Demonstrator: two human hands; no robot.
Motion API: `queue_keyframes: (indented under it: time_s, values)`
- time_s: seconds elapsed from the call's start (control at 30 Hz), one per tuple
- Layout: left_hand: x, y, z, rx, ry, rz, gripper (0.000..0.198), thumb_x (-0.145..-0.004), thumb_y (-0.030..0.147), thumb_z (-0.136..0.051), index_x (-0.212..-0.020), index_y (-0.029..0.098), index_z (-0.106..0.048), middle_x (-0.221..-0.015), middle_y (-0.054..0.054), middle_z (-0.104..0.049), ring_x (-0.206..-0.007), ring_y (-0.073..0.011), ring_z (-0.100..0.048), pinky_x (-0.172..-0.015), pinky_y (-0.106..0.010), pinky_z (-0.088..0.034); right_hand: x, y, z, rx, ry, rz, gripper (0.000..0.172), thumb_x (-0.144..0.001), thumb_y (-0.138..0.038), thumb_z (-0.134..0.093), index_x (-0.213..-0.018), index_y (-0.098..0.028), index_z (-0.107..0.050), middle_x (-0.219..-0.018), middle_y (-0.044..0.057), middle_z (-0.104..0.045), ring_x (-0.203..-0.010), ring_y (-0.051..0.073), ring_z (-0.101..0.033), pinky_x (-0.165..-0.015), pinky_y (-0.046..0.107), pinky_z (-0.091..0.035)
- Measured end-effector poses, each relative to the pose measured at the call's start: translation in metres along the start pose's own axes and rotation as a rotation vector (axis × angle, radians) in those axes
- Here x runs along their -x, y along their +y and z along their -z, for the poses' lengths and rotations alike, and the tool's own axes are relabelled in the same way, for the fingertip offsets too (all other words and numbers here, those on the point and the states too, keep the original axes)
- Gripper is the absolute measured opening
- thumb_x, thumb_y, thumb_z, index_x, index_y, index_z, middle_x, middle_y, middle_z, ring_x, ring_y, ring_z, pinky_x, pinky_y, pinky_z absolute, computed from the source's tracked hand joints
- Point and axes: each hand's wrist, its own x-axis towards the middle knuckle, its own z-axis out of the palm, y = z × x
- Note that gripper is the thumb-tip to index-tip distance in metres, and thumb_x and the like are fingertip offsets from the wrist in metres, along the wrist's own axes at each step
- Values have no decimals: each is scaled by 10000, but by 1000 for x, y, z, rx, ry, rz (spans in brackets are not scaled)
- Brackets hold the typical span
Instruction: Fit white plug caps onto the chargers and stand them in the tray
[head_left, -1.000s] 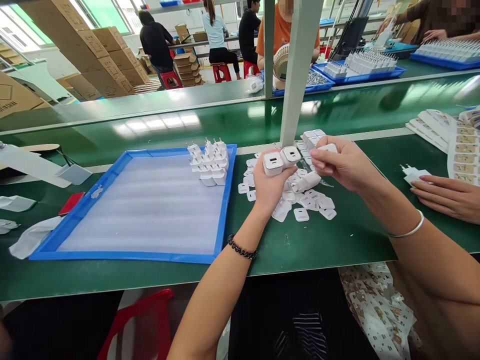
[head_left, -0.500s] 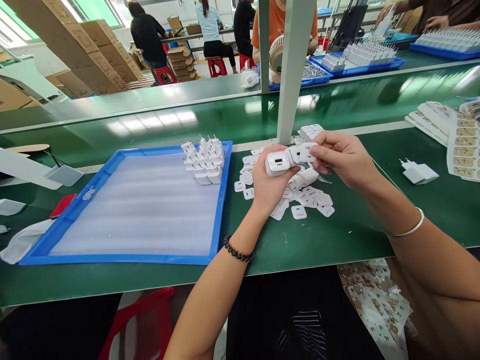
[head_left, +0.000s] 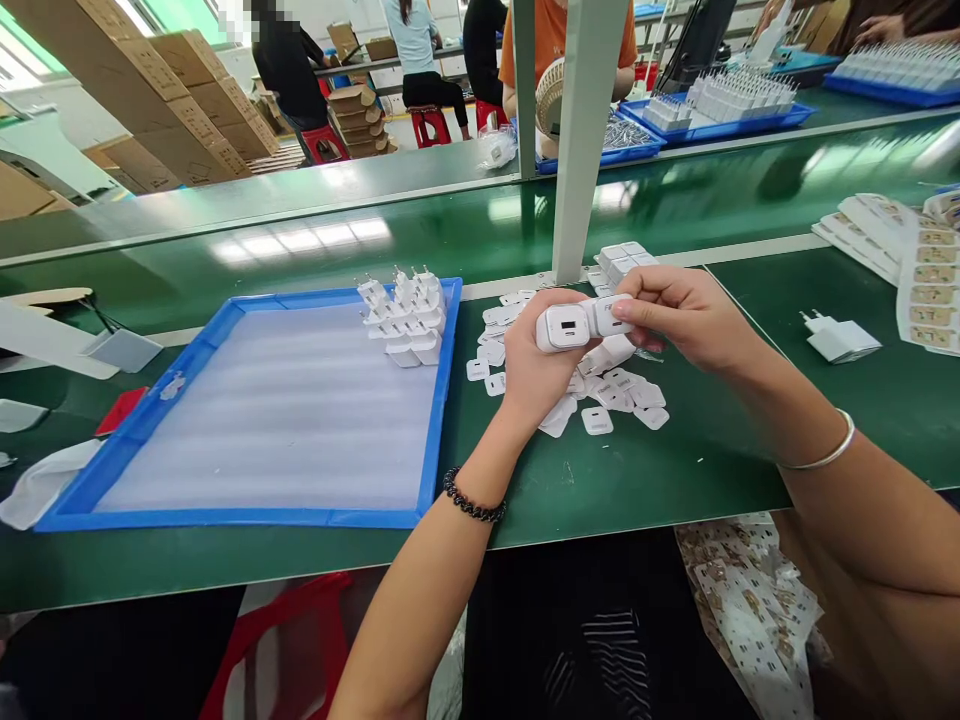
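Observation:
My left hand [head_left: 541, 350] is wrapped round white USB chargers above the middle of the bench. One charger [head_left: 562, 328] shows its port end towards me. Beside it, a white face plate with a slot [head_left: 609, 316] is at the end of a second white body. The thumb and fingers of my right hand [head_left: 671, 312] pinch this plate; whether plate and body touch all round is hidden. Below my hands lies a loose pile of similar white face plates [head_left: 598, 420], with more white charger bodies [head_left: 625, 262] grouped behind.
Left of my hands is a blue-rimmed tray [head_left: 247, 518] with several pronged chargers [head_left: 409, 315] standing in its far right corner. A single plug charger [head_left: 838, 336] lies at right, near sticker sheets [head_left: 930, 290]. A grey post [head_left: 574, 150] rises behind my hands. Co-workers sit beyond.
My right fingers have moved slightly inward over the face plate, which has turned a little. The charger in my left hand has shifted slightly right. The view has tilted slightly.

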Motion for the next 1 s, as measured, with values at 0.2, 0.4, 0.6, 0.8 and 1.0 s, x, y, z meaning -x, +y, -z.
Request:
queue_keyframes:
  time_s: [0.2,0.4,0.6,0.8,1.0]
  values:
    - [-1,0,1,17,6,-10,281,-684,99,-806,-907,234,-700,-937,-4,-732,-864,-189,-677,-766,-306,-526,-1,0,-1,-53,8,-17,509,-735,-671,-814,-683,-220,-583,-566,-26,-496,-506,98,-437,-457,275,-307]
    - [0,0,0,26,15,-9,264,-689,82,-784,-894,230,-705,-929,-5,-730,-855,-189,-669,-784,-316,-519,-1,0,-1,-8,1,-7,514,-723,-692,-810,-674,-227,-597,-555,-22,-504,-501,104,-445,-454,282,-318]
    - [1,0,-2,-29,13,4,260,-698,95,-776,-901,237,-698,-919,1,-729,-835,-179,-659,-754,-297,-517,0,0,1,40,11,-30,492,-745,-665,-808,-664,-229,-594,-513,-26,-531,-439,95,-440,-415,280,-307]
    - [3,-3,-4,-42,-10,-19,266,-700,131,-815,-912,241,-700,-912,4,-737,-808,-171,-657,-748,-298,-503,3,-5,3,52,39,-98,474,-738,-591,-851,-615,-206,-604,-546,17,-634,-405,82,-459,-409,282,-318]
    - [6,-5,-7,-34,-5,-38,276,-695,142,-840,-916,243,-709,-927,4,-740,-855,-177,-670,-797,-306,-506,5,-7,2,98,33,-102,450,-769,-583,-827,-601,-219,-623,-564,25,-662,-422,95,-501,-432,293,-368]
